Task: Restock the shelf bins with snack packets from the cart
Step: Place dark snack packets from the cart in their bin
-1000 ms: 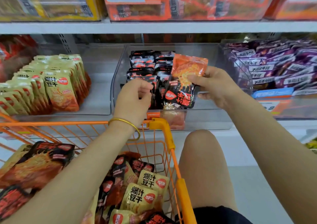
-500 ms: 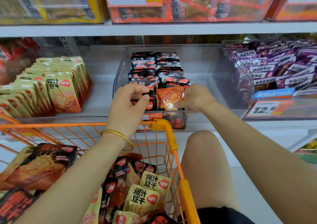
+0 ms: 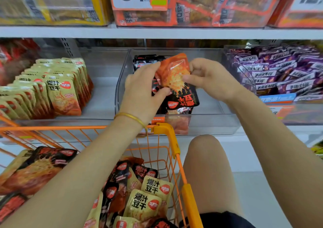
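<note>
I hold 1 black-and-orange packet (image 3: 176,82) between both hands above the middle clear bin (image 3: 218,123), just in front of the row of matching packets (image 3: 145,60) standing inside it. My left hand (image 3: 141,89) curls round the packet's left edge, thumb at its lower side. My right hand (image 3: 209,77) pinches the right edge, thumb on the face. The print reads upside down, so I judge I am in the placing step with the packet not yet oriented. Next I need to turn it upright, face forward, and slot it at the front of the row without toppling those behind. The cart (image 3: 70,127) below holds many more snack packets (image 3: 152,201).
</note>
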Tool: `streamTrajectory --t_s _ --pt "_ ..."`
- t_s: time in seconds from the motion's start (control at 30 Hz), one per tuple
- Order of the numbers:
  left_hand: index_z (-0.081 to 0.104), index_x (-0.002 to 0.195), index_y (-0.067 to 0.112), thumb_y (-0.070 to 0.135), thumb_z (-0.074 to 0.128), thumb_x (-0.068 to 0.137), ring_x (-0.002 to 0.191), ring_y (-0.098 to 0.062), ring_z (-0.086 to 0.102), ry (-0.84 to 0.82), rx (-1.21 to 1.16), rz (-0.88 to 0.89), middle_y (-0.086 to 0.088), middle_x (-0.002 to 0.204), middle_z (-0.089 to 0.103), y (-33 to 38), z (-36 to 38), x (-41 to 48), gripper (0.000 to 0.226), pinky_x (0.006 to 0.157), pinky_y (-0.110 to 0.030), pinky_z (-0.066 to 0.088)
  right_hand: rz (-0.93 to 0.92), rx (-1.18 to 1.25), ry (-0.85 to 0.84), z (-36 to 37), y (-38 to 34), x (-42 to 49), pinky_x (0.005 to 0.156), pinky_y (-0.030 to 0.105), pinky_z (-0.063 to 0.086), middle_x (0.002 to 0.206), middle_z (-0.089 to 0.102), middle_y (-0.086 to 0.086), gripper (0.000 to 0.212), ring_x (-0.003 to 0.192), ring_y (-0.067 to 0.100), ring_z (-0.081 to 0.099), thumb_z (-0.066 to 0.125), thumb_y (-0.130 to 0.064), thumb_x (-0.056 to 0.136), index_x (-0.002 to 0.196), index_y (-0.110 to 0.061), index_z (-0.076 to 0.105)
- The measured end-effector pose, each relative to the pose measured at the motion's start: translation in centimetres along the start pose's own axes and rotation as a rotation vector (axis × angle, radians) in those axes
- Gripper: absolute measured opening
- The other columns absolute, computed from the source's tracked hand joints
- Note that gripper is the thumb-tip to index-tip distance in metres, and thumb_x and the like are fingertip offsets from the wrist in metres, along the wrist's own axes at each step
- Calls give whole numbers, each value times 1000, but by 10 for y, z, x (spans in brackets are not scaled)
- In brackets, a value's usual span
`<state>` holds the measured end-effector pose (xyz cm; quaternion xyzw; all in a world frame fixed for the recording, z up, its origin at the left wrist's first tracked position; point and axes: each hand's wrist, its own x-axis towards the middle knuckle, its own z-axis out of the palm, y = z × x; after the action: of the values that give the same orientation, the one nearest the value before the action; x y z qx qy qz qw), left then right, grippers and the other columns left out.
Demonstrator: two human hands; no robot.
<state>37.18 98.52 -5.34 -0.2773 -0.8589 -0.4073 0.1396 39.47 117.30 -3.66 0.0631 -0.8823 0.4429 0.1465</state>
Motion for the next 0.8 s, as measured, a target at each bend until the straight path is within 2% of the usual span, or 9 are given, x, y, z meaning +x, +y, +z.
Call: streamTrajectory --t_s 0.07,0.17,0.23,0.3,0.43,0.53,0.67,0.73,0.8 --pt "38 141 19 32 68 77 118 -30 45 34 53 -32 -8 132 47 4 6 14 72 100 -47 39 -90 19 -19 -1 -2 0 62 18 40 67 52 0 21 62 4 47 63 -6 88 74 -16 51" --pt "41 139 23 26 73 77 119 -25 39 146 107 -36 -8 126 41 7 5 27 70 103 -31 31 -104 31 -46 -3 6 -3 61 11 39 68 52 -7 20 59 -3 47 62 -5 88 76 -18 53" --pt "61 118 21 25 70 79 113 -24 46 99 173 16 -4 116 52 8 3 34 41 94 -28 31 -109 -67 -57 -4 11 -5 64 12 39 70 52 -6 9 63 -4 47 63 -7 88 81 -8 57" --pt "66 89 17 19 66 82 92 -19 54 16 111 -3 5 87 58 10 5 39 7 80 -23 36 -114 -68 23 -1 14 -6 65 17 41 69 54 -4 11 65 -1 47 65 -9 87 80 -5 58" --pt "47 63 21 14 61 87 66 -14 48 135 -158 -251 8 65 47 0 12 42 29 71 -29 42 175 449 346 1 22 -12 58 30 55 76 63 0 11 62 11 61 66 -15 87 79 -19 59" --pt "42 61 19 12 58 89 58 -17 43 175 -369 -383 -1 62 45 -7 20 36 33 66 -37 44 492 789 164 3 32 -21 60 27 56 86 67 0 7 71 15 67 64 -23 87 87 -19 58" --pt "47 70 15 6 53 91 53 -12 49 88 -517 -405 -7 65 52 -3 30 27 24 52 -23 45 553 930 75 7 31 -18 58 20 54 79 68 -1 5 70 11 69 61 -18 89 85 -19 58" --pt "50 80 16 3 52 90 62 -9 58 119 -478 -362 -4 78 58 0 28 25 17 57 -19 46 507 878 168 3 30 -13 60 24 56 74 67 -3 8 65 11 68 60 -16 90 87 -19 54" --pt "55 97 15 2 54 87 81 -11 56 216 -321 -257 -1 98 56 -1 21 24 16 71 -12 43 459 647 246 -5 32 -10 57 25 56 73 65 -3 13 58 9 64 60 -11 90 89 -20 51"
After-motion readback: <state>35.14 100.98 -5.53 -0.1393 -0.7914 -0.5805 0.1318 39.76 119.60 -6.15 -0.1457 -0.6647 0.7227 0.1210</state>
